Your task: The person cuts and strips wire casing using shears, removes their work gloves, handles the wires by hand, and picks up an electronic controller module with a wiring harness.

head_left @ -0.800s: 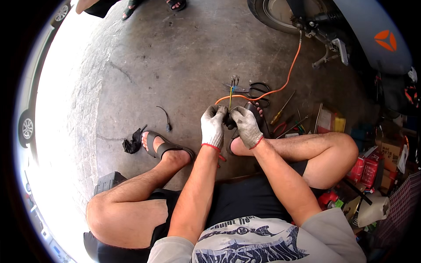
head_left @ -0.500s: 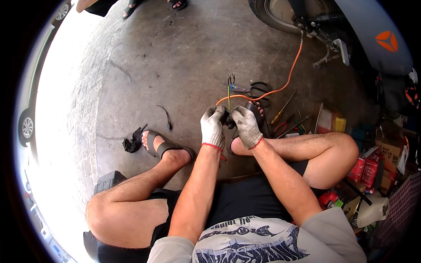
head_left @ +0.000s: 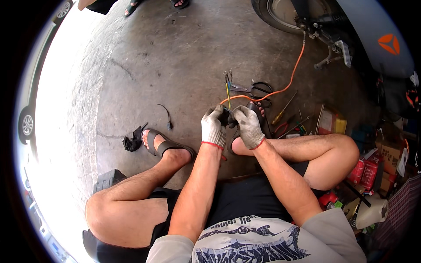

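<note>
- we note a stained concrete floor, spread under everything we list.
- grey two-wheeler, far right corner; we see an orange emblem on its panel and a wheel beside it.
- orange cable: we trace it from the wheel's hub, curving down to the fingertips of the left hand.
- left hand, in a soiled white glove: fingers pinched around the cable's near end.
- right hand, gloved alike, just beside it: thumb and finger pinching at the lower ends of the thin wires; exact contact too small for us to make out.
- scissors, black-handled, lying on the floor, the cable passing over their handles.
- yellow-handled screwdriver, right of the scissors.
- black crumpled plastic, near the left foot.
- thin wires, yellow and blue among them, rising between both hands to small terminals.
</note>
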`<move>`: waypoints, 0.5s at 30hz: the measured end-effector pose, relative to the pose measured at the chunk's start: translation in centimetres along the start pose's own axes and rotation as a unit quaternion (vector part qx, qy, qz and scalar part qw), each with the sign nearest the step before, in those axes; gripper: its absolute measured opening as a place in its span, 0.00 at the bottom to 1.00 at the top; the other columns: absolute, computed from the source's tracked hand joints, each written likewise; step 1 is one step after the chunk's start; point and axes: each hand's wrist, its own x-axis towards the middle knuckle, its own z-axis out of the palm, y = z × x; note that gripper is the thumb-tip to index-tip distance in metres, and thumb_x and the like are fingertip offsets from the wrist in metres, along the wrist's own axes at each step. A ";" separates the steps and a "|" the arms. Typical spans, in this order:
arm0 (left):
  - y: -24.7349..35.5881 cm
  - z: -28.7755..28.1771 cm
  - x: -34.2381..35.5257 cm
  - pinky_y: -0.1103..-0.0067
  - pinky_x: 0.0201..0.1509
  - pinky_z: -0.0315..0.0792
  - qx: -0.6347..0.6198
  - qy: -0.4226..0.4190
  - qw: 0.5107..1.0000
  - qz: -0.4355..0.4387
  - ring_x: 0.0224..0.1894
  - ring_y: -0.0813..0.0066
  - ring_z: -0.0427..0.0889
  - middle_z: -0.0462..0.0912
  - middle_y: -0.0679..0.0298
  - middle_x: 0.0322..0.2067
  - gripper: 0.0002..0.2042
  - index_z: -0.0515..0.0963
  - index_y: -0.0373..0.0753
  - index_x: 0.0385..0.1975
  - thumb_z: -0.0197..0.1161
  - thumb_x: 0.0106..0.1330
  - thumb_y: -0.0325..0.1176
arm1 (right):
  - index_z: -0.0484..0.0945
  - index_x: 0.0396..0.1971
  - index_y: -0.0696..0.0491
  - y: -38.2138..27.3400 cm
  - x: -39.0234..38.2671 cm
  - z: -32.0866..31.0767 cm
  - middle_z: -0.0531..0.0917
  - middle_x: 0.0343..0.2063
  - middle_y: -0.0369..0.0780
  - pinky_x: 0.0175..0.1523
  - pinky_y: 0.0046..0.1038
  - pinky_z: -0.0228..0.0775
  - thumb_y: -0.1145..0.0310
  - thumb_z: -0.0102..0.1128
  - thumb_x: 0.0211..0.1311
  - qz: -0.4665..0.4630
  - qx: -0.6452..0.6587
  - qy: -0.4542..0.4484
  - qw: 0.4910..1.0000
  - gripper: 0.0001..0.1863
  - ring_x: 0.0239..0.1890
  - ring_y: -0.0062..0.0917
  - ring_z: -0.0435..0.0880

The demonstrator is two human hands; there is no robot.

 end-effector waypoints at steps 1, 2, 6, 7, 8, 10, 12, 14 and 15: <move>-0.1 -0.2 0.2 0.73 0.23 0.64 -0.005 -0.001 1.000 0.000 0.19 0.67 0.73 0.75 0.58 0.20 0.11 0.75 0.35 0.31 0.53 0.72 0.34 | 0.80 0.28 0.60 -0.1 0.0 0.1 0.81 0.23 0.36 0.32 0.22 0.69 0.70 0.51 0.67 0.006 0.002 -0.002 1.000 0.11 0.26 0.19 0.77; -0.1 -0.5 0.4 0.72 0.23 0.65 -0.009 -0.002 1.000 0.000 0.20 0.66 0.73 0.75 0.58 0.20 0.11 0.75 0.35 0.30 0.52 0.72 0.35 | 0.80 0.29 0.60 -0.2 -0.1 0.2 0.81 0.23 0.35 0.33 0.22 0.69 0.70 0.51 0.67 0.012 0.005 -0.003 1.000 0.11 0.26 0.18 0.77; -0.2 -0.5 0.6 0.71 0.25 0.65 -0.029 0.009 0.999 -0.018 0.21 0.65 0.74 0.76 0.58 0.20 0.12 0.75 0.35 0.29 0.52 0.72 0.36 | 0.80 0.28 0.59 0.6 0.3 -0.1 0.81 0.23 0.35 0.33 0.23 0.69 0.70 0.51 0.67 0.003 0.014 0.003 1.000 0.11 0.25 0.18 0.77; -0.2 -0.4 0.5 0.71 0.26 0.66 -0.029 0.002 0.999 -0.020 0.21 0.65 0.74 0.76 0.58 0.20 0.12 0.75 0.35 0.30 0.52 0.72 0.36 | 0.80 0.28 0.58 0.7 0.3 -0.2 0.81 0.23 0.35 0.33 0.23 0.70 0.70 0.51 0.67 0.003 0.032 -0.003 0.999 0.11 0.25 0.18 0.77; -0.2 -0.3 0.4 0.70 0.26 0.66 -0.029 -0.004 0.999 -0.023 0.22 0.65 0.74 0.77 0.57 0.21 0.13 0.75 0.35 0.30 0.51 0.73 0.36 | 0.80 0.28 0.57 0.7 0.3 -0.3 0.80 0.22 0.34 0.33 0.23 0.70 0.70 0.51 0.67 0.004 0.051 -0.008 0.999 0.11 0.25 0.18 0.77; -0.1 -0.2 0.4 0.70 0.27 0.66 -0.031 -0.004 0.999 -0.027 0.22 0.64 0.74 0.77 0.57 0.21 0.13 0.75 0.34 0.30 0.51 0.73 0.36 | 0.79 0.27 0.57 1.0 0.4 -0.5 0.80 0.23 0.34 0.33 0.22 0.70 0.70 0.51 0.67 0.003 0.057 -0.012 0.998 0.11 0.25 0.18 0.76; -0.1 -0.2 0.4 0.70 0.27 0.66 -0.032 -0.004 0.999 -0.031 0.23 0.64 0.74 0.78 0.56 0.22 0.13 0.75 0.34 0.30 0.50 0.73 0.36 | 0.79 0.27 0.57 1.1 0.5 -0.6 0.80 0.23 0.34 0.33 0.22 0.70 0.70 0.51 0.67 0.003 0.063 -0.017 0.998 0.11 0.25 0.18 0.76; -0.1 -0.2 0.3 0.72 0.29 0.67 -0.026 0.004 0.999 -0.018 0.24 0.67 0.75 0.79 0.57 0.24 0.12 0.75 0.34 0.31 0.52 0.72 0.35 | 0.77 0.30 0.57 1.2 0.5 -0.7 0.79 0.25 0.35 0.38 0.22 0.69 0.67 0.50 0.69 0.016 0.073 -0.034 0.997 0.11 0.29 0.18 0.76; 0.1 0.1 0.0 0.72 0.29 0.67 -0.026 0.005 0.999 -0.018 0.24 0.67 0.75 0.79 0.57 0.24 0.12 0.75 0.34 0.31 0.52 0.72 0.35 | 0.77 0.30 0.57 0.7 0.3 -0.6 0.79 0.25 0.35 0.38 0.22 0.69 0.67 0.50 0.69 0.016 0.072 -0.035 0.997 0.11 0.29 0.18 0.76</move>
